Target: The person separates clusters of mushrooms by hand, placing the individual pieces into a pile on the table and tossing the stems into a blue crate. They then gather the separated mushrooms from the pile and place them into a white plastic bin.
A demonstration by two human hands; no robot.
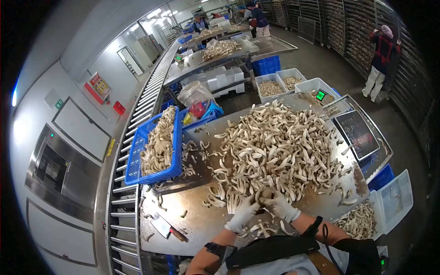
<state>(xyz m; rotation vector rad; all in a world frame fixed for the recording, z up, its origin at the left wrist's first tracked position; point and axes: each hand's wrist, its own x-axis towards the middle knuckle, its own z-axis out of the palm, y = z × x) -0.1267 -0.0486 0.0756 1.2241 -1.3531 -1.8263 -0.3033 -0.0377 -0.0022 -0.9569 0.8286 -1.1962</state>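
Head view is showing both gloved hands meeting at the near edge of a mushroom heap (275, 146) on a steel worktop (201, 220). Left hand (242, 214) is curling its fingers around a mushroom (265, 196), and right hand (280, 205) is closing on the same piece from the other side; both sets of fingers are pressing together on it. The piece is sitting just above the worktop at the heap's near rim, between the two hands.

The heap is covering most of the worktop's middle and far right, running close to the far edge. Loose stems are lying scattered around it. Open steel is showing at the near left, between the hands and the left edge; a knife (170, 230) is lying there, well apart from the hands.

A blue basket (156, 146) holding mushrooms is standing at the left edge, beside a roller conveyor (126, 192). A scale (356, 133) is sitting at the right edge, near the heap. A white crate (389, 201) is hanging off the near right corner, with mushrooms lying beside it. White tubs (286, 82) are standing on the floor beyond the far edge. Other people are working at farther tables and at the racks on the right.
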